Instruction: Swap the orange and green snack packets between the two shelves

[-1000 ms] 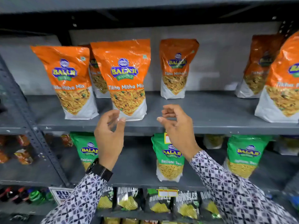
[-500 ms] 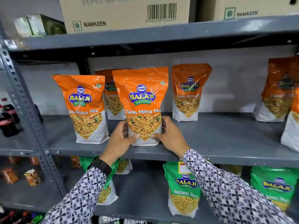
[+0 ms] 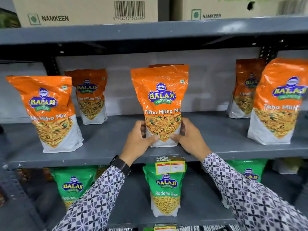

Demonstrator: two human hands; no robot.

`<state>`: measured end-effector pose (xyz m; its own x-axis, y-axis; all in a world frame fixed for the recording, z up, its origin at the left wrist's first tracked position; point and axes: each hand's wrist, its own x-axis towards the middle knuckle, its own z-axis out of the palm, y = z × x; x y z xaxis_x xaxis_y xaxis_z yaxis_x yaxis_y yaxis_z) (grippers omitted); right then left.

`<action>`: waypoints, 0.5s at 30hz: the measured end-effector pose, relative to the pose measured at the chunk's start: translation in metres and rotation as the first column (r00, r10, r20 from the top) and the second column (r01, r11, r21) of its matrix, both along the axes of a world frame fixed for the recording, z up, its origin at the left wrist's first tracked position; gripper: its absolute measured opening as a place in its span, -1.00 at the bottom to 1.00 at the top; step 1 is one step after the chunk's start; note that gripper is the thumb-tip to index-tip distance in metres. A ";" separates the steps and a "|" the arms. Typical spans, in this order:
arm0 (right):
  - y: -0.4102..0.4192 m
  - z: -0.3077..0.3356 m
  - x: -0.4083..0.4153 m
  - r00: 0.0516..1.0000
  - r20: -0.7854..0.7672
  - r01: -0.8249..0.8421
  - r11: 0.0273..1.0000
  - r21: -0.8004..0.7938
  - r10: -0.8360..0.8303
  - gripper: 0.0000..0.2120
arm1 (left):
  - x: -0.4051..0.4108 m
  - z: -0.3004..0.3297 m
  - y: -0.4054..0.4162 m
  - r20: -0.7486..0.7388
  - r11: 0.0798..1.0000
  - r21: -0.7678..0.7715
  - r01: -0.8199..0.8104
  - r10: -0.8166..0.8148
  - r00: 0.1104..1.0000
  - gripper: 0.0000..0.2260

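Upright, orange packet [image 3: 160, 104] sits clasped between left hand [image 3: 139, 142] and right hand [image 3: 190, 140].

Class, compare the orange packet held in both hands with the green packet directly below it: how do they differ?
The orange packet reads Tikha Mitha Mix and sits on the upper shelf; the green packet reads Ratlami Sev, one shelf down. The left hand and right hand grip the orange one; nothing touches the green. Both stand upright.

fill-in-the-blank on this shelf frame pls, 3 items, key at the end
1. Both hands grip an ____ packet at its lower part.
2. The green packets stand on the shelf ____ the orange ones.
3. The cardboard boxes on the top shelf read ____.

Missing words: orange; below; NAMKEEN
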<state>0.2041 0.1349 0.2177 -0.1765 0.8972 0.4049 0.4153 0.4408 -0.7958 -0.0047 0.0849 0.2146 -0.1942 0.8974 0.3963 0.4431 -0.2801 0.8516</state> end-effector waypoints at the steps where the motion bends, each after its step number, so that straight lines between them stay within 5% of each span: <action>1: 0.001 -0.002 0.006 1.000 -0.005 0.011 1.000 0.005 -0.011 -0.41 | 0.006 0.000 0.000 -0.005 1.000 0.006 -0.001 0.001 1.000 -0.53; 15: 0.007 -0.013 0.019 0.997 -0.065 -0.027 0.999 0.043 0.029 -0.36 | 0.028 0.003 -0.007 -0.002 1.000 -0.016 0.005 -0.005 1.000 -0.47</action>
